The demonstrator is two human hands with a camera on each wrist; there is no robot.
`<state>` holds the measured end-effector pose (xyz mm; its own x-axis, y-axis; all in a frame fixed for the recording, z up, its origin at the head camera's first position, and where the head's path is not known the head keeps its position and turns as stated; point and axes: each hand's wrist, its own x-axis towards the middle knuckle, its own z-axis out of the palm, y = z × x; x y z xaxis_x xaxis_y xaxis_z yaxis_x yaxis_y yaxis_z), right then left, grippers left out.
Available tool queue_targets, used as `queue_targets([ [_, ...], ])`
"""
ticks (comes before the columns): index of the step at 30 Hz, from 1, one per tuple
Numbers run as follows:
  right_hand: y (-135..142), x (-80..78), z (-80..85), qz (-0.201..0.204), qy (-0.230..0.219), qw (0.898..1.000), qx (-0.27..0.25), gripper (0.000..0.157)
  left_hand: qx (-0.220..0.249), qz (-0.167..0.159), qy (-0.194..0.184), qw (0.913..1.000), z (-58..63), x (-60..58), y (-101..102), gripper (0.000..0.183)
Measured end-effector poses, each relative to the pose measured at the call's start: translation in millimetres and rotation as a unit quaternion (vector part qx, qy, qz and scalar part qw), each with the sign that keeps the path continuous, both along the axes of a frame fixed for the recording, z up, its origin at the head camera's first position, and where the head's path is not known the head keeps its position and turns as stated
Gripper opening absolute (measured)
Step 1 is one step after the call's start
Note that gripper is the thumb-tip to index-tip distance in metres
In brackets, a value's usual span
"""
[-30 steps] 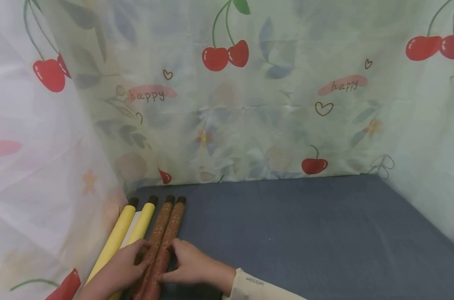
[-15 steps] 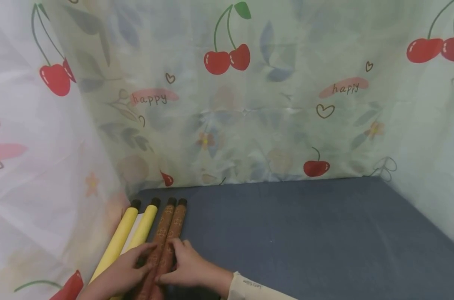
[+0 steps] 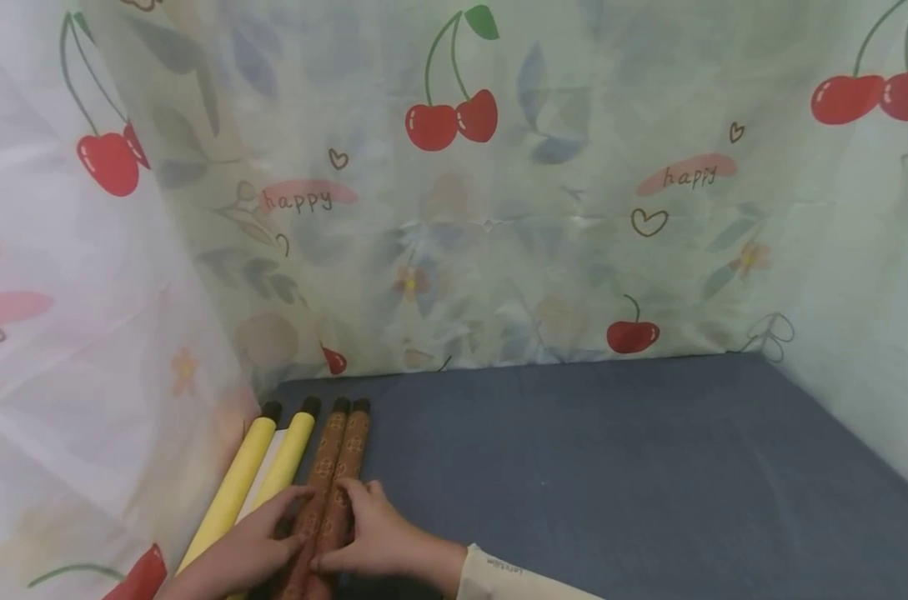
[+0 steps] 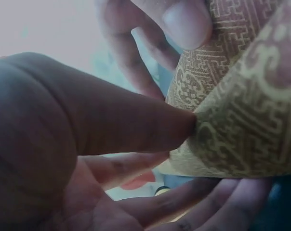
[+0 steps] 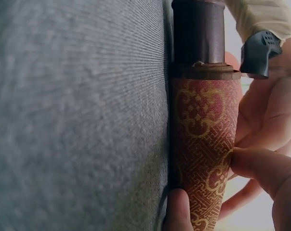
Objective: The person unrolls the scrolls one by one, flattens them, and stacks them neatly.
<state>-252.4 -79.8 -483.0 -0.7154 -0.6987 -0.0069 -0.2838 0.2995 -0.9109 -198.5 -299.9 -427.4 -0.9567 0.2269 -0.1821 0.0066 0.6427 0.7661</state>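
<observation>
My two hands work at approx. 7 o'clock in the head view, over two brown rolls lying side by side on a dark blue-grey desk [image 3: 574, 467]. My left hand [image 3: 254, 537] is clamped on the 9 o'clock brown roll [image 3: 323, 471]: in the left wrist view, thumb on the patterned cloth, fingers curled under it. My right hand [image 3: 382, 533] is clamped on the 3 o'clock brown roll [image 3: 353, 450], thumb on one side, a fingertip on the other, per the right wrist view. Both rolls have gold-ish scroll & key patterns w/ black end caps [image 3: 360, 406], far ends pointing approx. 1 o'clock. Right wrist cam also shows a dark glossy rod [image 5: 198, 33] sticking out of the roll's end at 12 o'clock.

Just beside, twd 8 o'clock: two yellow rolls [image 3: 232, 483], also black-tipped, w/ a pale strip [image 3: 264, 475] btwn them. My cream sleeve [image 3: 521, 575], w/ small lettering, comes in from approx. 5 o'clock. Around the desk, from 9 via 12 to 3 o'clock, hangs a pale curtain [image 3: 499, 292] printed w/ red cherries, hearts, leaves, flowers & "happy" on pink smears.
</observation>
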Motion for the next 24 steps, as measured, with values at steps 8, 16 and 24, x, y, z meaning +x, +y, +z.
queue_targets([
  [8,6,-17.0,-17.4,0.003,-0.006,1.0,-0.004,0.098,-0.006,0.035,0.013,0.9993,-4.3,-1.9,10,0.06],
  [16,32,-2.2,24.7,-0.003,-0.027,1.0,0.008,0.094,0.004,0.006,0.046,0.9989,-13.8,-10.2,18,0.062],
  [24,59,-5.7,29.6,-0.015,-0.01,1.0,-0.01,0.098,0.038,0.006,0.042,0.9984,-3.8,-13.0,43,0.064],
])
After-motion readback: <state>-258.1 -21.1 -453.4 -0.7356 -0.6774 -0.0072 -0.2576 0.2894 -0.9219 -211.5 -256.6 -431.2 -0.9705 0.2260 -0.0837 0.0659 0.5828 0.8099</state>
